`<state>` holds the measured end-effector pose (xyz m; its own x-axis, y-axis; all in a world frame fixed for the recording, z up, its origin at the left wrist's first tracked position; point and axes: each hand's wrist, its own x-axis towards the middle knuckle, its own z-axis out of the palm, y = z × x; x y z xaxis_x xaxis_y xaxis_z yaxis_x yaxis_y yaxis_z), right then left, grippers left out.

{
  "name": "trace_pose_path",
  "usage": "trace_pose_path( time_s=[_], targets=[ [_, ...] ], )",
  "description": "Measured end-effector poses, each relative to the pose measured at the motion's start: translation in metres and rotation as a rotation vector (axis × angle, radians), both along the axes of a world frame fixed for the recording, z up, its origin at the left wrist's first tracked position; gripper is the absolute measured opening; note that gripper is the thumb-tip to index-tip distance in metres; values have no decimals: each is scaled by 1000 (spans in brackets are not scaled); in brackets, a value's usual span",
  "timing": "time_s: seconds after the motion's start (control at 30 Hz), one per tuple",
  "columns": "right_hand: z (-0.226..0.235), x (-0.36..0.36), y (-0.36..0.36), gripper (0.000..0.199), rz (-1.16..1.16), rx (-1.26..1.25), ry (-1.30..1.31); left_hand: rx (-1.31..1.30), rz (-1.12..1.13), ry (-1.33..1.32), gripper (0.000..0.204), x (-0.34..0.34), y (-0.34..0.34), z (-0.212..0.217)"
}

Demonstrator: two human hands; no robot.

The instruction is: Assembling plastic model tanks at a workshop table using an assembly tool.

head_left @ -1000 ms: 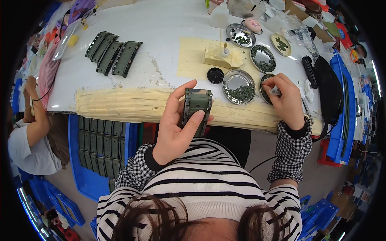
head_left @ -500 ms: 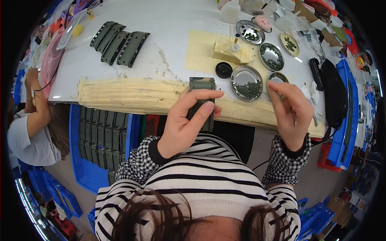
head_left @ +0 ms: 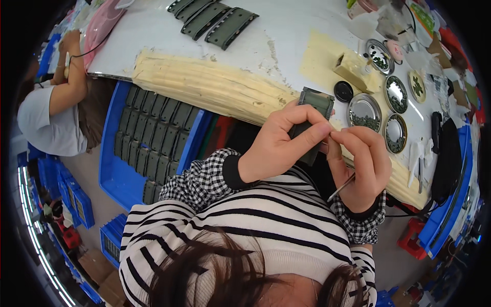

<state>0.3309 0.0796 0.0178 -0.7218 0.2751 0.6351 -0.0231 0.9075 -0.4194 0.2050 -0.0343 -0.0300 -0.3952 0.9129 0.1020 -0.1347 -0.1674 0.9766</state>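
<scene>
My left hand (head_left: 286,140) is closed around a dark green, slightly curved panel (head_left: 316,100) with ridged edges, held at the table's front edge. My right hand (head_left: 362,158) meets it, thumb and forefinger pinched beside my left thumb tip. A slim metal tool (head_left: 341,188) pokes out from under the right palm; its working end is hidden. Whether a small piece sits between the fingertips cannot be made out. Closest to the hands are a round metal dish (head_left: 364,101) of small green pieces and a smaller dish (head_left: 396,120) with more.
Several similar green panels (head_left: 225,28) lie at the far side. A blue crate (head_left: 115,176) of panels stands left, below the table. Further right are a black round lid (head_left: 343,91), a wrapped block (head_left: 358,71) and more dishes (head_left: 396,102). Another person (head_left: 56,117) sits at far left.
My right hand has moved from over the small dish to the panel, its fingers now pinched against it. The whole view has turned, shifting the table up and to the right.
</scene>
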Motion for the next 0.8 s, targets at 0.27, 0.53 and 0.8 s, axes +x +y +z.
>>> trace_pose_path(
  time_s=[0.27, 0.53, 0.8],
  targets=[
    [6, 2, 7, 25, -58, -141, -59, 53, 96, -43, 56, 10, -3, 9],
    [4, -12, 12, 23, -10, -139, -6, -38, 95, 399, 65, 6, -5, 12],
    [-1, -14, 17, 22, 34, -85, 0, -3, 101, 531, 66, 8, -5, 11]
  ],
)
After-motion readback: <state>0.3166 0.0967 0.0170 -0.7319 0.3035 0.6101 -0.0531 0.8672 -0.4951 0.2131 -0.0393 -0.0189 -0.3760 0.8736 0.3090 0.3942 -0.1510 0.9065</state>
